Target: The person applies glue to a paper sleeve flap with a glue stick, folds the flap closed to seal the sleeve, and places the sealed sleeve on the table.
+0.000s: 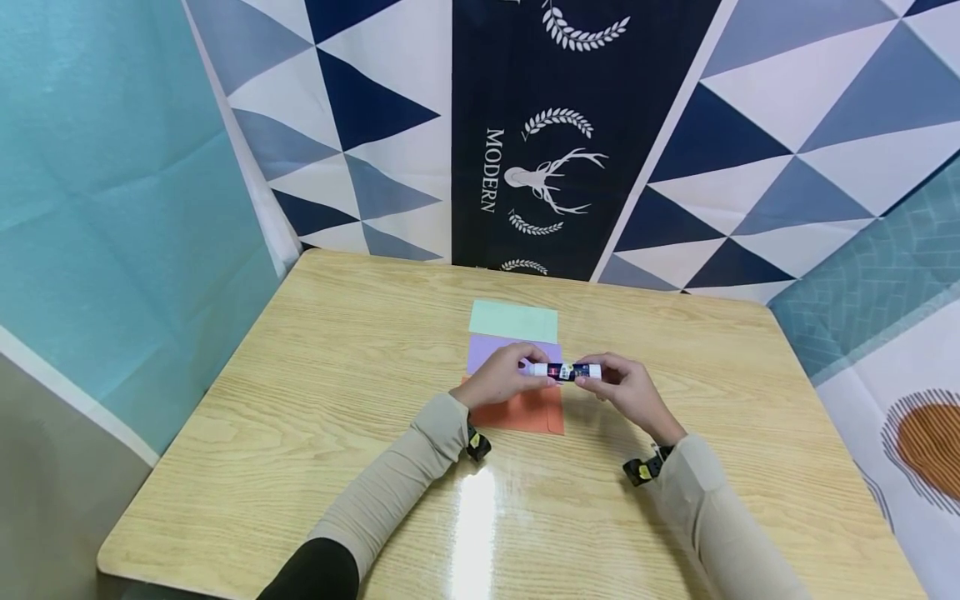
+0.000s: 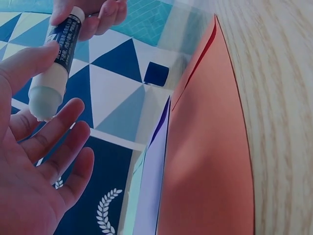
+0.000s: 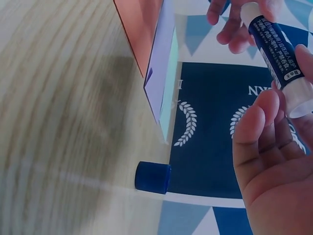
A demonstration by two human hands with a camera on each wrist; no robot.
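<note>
Both hands hold an uncapped glue stick [image 1: 566, 372] sideways above coloured paper envelopes. My left hand [image 1: 506, 375] pinches it near the glue end, its other fingers spread below in the left wrist view. The whitish glue tip [image 2: 45, 104] shows there. At the opposite end, my right hand [image 1: 628, 387] grips the tube's white base [image 3: 298, 98] between thumb and fingers. Underneath lie an orange envelope [image 1: 517, 414], a purple envelope [image 1: 487, 352] and a mint envelope [image 1: 513, 318], in a column away from me. The left hand partly covers the purple and orange ones.
A dark blue cap [image 3: 152, 177] stands on the wooden table [image 1: 337, 350], to the right of the envelopes; the right hand hides it in the head view. Patterned cloth [image 1: 390, 125] hangs behind the table's far edge.
</note>
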